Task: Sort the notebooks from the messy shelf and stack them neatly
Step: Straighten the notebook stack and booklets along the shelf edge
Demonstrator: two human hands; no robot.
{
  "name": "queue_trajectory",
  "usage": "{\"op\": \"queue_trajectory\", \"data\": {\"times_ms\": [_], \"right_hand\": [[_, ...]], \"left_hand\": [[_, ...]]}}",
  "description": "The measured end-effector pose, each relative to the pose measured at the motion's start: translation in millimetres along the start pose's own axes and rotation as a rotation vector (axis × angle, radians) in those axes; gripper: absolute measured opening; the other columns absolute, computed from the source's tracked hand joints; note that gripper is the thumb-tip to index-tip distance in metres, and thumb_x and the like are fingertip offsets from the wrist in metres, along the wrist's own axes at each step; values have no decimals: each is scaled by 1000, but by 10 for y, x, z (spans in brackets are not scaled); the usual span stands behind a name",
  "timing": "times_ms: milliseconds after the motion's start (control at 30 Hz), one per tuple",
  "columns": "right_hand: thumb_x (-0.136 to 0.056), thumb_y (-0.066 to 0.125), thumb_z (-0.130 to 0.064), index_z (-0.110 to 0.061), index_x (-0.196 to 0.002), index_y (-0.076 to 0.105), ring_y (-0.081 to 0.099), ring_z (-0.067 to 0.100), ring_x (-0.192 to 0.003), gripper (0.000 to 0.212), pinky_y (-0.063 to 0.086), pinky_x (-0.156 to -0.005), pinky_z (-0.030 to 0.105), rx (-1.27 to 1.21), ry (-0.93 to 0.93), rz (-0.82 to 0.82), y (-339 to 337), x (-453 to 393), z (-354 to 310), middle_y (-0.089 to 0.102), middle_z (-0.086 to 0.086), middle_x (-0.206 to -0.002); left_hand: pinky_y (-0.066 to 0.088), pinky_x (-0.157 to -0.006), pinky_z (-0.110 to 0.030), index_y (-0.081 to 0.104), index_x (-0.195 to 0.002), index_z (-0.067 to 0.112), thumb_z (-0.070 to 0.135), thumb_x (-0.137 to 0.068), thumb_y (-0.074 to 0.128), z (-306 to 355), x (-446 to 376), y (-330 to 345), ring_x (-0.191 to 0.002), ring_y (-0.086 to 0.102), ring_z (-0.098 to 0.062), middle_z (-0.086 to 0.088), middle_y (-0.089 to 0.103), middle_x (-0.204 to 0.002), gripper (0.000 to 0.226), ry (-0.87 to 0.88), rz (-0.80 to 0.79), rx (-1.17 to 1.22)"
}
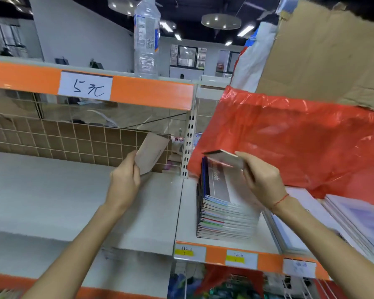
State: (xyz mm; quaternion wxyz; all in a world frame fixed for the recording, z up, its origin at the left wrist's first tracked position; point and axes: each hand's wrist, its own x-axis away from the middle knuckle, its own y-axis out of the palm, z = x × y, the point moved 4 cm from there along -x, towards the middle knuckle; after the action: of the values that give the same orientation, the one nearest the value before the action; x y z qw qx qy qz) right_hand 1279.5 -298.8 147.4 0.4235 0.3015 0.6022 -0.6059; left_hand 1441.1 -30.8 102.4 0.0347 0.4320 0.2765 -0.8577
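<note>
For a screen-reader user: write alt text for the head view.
A person's left hand holds a beige notebook over a bare white shelf, while the right hand lifts a thin notebook off a stack of notebooks on the adjoining shelf. Red plastic sheeting hangs behind the stack.

- Views: one, head-worn, wide-angle.
- Facing: forward and slightly down at a shelf [52, 190]; edges bow.
- Range: close; both forearms enter from the bottom edge, left hand [124, 180] and right hand [260, 182] near centre.
- Beyond the hands: upper shelf, ceiling lights.
</note>
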Motion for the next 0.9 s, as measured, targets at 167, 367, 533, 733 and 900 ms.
{"op": "queue_trajectory", "data": {"times_ms": [167,367,533,733,900], "right_hand": [[-89,42,-4,-16,-118,46,54,19,-102,31,39,-91,19,-226,68,-271,307,477,-45,66,15,-108],[-89,45,-4,-21,-115,44,61,26,-97,31,45,-86,29,-348,111,-451,392,637,-108,63,10,-108],[-95,41,-22,-14,-115,55,59,19,-95,25,45,-84,25,-312,93,-450,345,627,-113,64,4,-107],[-81,5,-79,-13,-142,37,28,21,-139,95,19,-115,36,-99,246,-666,404,661,-50,32,6,-151],[-65,-21,-82,-17,-147,28,22,19,-142,116,8,-116,30,-24,279,-800,442,647,-121,28,6,-153]], "left_hand": [[36,-61,-29,55,-118,-9,-15,-86,50,164,86,6,-63,61,-39,-21,65,-79,34,17,17,-47],[36,-59,-28,56,-116,-11,-13,-86,48,236,61,6,-60,60,-37,-22,64,-76,31,31,27,-80],[37,-61,-28,55,-117,-9,-7,-86,45,285,0,68,-64,61,-38,-21,65,-80,33,44,35,-51],[36,-62,-26,56,-116,-10,-7,-85,45,358,-39,134,-63,61,-37,-21,65,-80,33,70,15,-45],[37,-63,-26,57,-116,-8,-7,-83,43,375,-73,130,-68,62,-37,-21,67,-86,35,76,3,-44]]}}
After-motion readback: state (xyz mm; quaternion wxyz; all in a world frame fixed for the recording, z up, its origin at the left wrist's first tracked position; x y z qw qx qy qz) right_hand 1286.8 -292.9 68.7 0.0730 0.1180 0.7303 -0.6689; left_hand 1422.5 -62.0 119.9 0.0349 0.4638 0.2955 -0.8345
